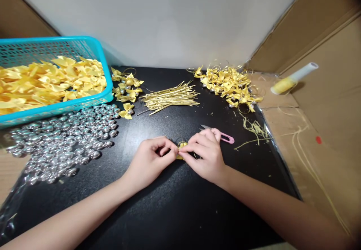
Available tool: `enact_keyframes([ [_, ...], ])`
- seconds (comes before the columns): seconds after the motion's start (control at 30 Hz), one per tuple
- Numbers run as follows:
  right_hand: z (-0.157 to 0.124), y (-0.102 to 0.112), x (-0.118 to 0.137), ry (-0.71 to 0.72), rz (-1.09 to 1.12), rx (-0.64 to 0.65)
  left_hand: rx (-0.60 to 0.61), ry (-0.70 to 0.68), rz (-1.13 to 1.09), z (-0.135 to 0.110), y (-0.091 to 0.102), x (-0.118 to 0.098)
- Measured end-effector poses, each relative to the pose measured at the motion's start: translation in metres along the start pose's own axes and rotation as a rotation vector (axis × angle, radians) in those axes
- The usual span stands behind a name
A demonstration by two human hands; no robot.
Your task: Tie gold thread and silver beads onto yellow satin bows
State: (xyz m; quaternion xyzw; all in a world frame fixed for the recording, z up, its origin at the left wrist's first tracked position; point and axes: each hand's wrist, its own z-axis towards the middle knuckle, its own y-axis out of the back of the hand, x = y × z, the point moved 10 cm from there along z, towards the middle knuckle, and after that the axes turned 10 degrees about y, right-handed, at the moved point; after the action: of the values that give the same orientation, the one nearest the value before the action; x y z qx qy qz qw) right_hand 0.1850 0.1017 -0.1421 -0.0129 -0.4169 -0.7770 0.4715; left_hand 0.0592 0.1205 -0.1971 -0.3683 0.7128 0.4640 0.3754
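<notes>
At the middle of the black table, my left hand [150, 157] and my right hand [205, 154] meet fingertip to fingertip. Both are closed in a pinch on a small yellow ribbon bow [180, 157]. A thin loop of gold wire shows just above the fingertips. The fingers cover most of the bow, so its exact form is hidden. Thread snips with a pink handle [228, 138] lie right behind my right hand, which hides their middle; the blades point left. Beyond my hands lies a bundle of gold wire ties [170, 97].
A turquoise basket [108, 88] of yellow bows stands at left, with many silver beads [73, 141] before it. Beaded bows form a small group [126, 88] beside the basket and a larger pile [225, 82] at right. Thread scraps [255, 129] and a thread-wound tube [295, 78] lie farther right.
</notes>
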Motion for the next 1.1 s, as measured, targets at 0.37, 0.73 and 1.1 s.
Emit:
enact_keyframes([
  [0.37, -0.007, -0.022, -0.012, -0.102, 0.053, 0.217, -0.044, -0.131, 0.032, -0.004, 0.003, -0.009],
  [0.73, -0.007, -0.029, -0.016, -0.134, 0.175, 0.327, -0.180, -0.524, 0.222, -0.023, 0.009, -0.031],
  [1.1, -0.006, -0.038, -0.016, -0.161, 0.274, 0.449, -0.133, -0.700, 0.545, -0.029, -0.004, -0.045],
])
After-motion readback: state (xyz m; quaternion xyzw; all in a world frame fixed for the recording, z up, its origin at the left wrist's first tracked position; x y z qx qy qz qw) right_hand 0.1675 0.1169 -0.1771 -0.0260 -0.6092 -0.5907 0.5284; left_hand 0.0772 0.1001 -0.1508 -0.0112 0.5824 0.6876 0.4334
